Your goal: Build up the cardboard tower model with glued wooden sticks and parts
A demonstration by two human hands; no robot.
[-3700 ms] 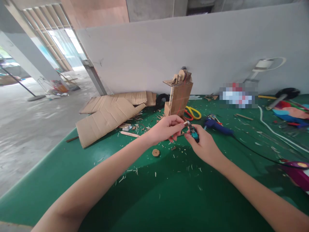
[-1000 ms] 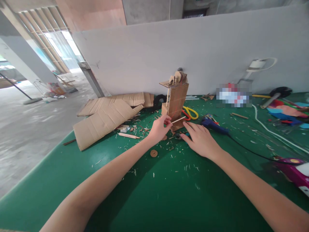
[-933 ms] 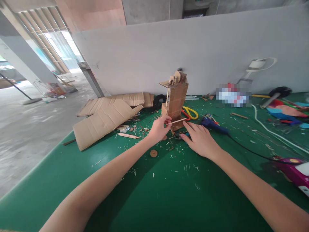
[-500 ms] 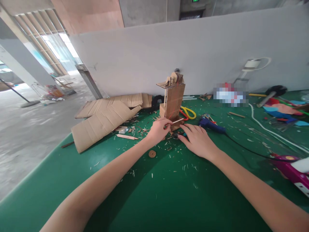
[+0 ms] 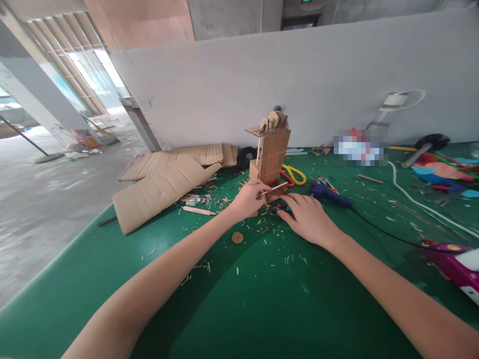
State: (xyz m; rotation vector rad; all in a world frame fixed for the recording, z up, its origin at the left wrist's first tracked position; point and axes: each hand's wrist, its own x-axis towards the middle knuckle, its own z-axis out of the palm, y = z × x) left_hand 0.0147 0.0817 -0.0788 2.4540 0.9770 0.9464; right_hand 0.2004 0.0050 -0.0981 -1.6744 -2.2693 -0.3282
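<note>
My left hand (image 5: 247,200) pinches a thin wooden stick (image 5: 278,187), which points to the right in front of a cardboard tower (image 5: 275,154). The tower stands upright, with round cardboard pieces on top. Close by on the right, my right hand (image 5: 309,217) rests low over the table, thumb and fingers closing about a small dark tool (image 5: 274,210) with some blue on it; its kind is mostly hidden. Between me and the tower lies a small cardboard disc (image 5: 237,237) with a centre hole.
Cardboard sheets (image 5: 164,192) and a pale pen-like stick (image 5: 199,211) lie left. Behind my right hand are yellow-and-red-handled scissors (image 5: 295,175) and a blue corded tool (image 5: 329,193). A magenta device (image 5: 451,264) sits far right. Shavings litter the green table (image 5: 262,309).
The view has shifted slightly, so everything sits a little further right. Both hands keep nearly the same pose, the left still pinching the stick.
</note>
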